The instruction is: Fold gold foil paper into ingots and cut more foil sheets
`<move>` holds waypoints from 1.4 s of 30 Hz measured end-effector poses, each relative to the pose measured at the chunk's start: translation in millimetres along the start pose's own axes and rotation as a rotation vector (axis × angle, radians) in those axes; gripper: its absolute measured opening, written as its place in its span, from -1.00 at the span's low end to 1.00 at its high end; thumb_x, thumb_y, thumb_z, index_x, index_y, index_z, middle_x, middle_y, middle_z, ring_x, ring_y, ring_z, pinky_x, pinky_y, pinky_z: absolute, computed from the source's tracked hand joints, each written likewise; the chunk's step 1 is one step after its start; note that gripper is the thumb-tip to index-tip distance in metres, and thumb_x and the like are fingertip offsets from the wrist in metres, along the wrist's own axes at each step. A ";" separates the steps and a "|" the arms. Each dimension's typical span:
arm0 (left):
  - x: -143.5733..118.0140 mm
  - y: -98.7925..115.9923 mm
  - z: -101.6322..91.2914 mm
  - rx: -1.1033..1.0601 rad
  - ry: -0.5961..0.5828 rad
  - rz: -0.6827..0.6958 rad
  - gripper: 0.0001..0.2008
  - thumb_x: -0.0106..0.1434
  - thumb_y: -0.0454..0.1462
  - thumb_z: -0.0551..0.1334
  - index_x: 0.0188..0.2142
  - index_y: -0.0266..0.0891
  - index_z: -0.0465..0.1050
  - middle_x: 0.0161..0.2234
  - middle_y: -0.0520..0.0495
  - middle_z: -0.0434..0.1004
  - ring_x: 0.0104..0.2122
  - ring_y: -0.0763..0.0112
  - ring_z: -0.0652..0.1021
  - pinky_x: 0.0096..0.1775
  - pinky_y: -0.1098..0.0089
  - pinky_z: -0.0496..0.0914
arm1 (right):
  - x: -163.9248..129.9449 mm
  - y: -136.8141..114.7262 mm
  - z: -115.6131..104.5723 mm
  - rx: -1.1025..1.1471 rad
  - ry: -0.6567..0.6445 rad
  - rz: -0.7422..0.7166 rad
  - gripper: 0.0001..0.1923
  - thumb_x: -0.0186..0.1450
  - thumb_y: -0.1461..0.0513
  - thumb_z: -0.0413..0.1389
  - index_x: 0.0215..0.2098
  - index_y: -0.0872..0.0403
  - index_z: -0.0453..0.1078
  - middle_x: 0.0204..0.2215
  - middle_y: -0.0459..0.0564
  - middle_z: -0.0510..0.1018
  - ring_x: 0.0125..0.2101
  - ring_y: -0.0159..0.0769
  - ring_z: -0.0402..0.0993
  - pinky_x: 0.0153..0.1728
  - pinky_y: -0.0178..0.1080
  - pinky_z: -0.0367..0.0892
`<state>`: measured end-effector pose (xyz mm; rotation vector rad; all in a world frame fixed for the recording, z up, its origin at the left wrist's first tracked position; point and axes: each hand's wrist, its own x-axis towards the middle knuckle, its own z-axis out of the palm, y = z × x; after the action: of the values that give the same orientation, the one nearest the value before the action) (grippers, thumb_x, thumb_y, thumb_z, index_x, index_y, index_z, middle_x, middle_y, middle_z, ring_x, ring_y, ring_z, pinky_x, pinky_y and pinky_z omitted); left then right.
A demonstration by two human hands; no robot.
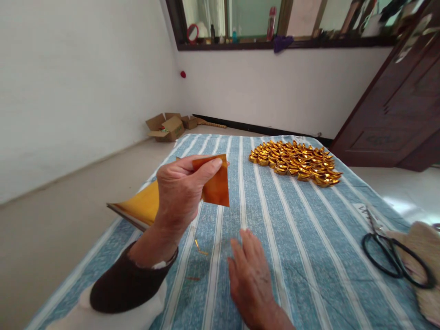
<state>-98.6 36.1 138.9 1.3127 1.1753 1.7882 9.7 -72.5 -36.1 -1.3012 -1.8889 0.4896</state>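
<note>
Head view
Left hand (pixel 178 192): raised, pinching a small square sheet of orange-gold foil paper (pixel 216 185) by its top edge.
Right hand (pixel 250 275): released, fingers flat on the blue-and-white striped cloth (pixel 295 238).
Stack of gold paper sheets (pixel 139 208): behind the left hand.
Folded gold paper ingots (pixel 297 162): clustered far right.
Black-handled scissors (pixel 392 256): right edge.
</note>
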 end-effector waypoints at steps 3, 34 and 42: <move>1.3 -4.0 -3.0 -0.008 -0.006 -0.043 -0.84 -0.01 -0.22 0.42 -0.43 -0.26 0.62 -0.49 -0.02 0.59 -0.51 0.41 0.57 -0.45 0.45 0.48 | -0.5 -4.9 1.2 0.220 -0.148 -0.059 -0.61 0.26 0.29 0.01 0.06 0.04 0.35 0.00 0.11 0.49 0.07 -0.03 0.37 0.04 0.08 0.35; -69.9 -107.7 -7.7 0.560 -0.765 0.606 -0.84 0.28 -0.43 0.13 -0.32 -0.26 0.47 -0.29 -0.12 0.55 -0.16 0.26 0.52 -0.10 0.19 0.45 | 73.7 99.9 -96.9 -0.338 0.046 -0.809 -0.82 0.34 0.42 -0.01 -0.27 0.22 0.44 -0.19 0.18 0.50 0.02 -0.04 0.35 0.04 0.05 0.34; -88.8 -117.9 -15.3 0.665 -0.856 0.518 -0.83 0.26 -0.46 0.12 -0.42 -0.29 0.41 -0.39 -0.07 0.43 -0.30 0.33 0.43 -0.26 0.30 0.40 | 49.4 88.1 -79.0 -0.298 -0.111 -0.650 -0.81 0.36 0.35 -0.02 -0.35 0.15 0.40 -0.38 0.04 0.46 -0.29 -0.21 0.34 -0.24 -0.08 0.33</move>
<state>-87.9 3.4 -5.5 2.6038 0.9757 0.8647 115.7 -0.9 -28.1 -0.7622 -2.3943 -0.0632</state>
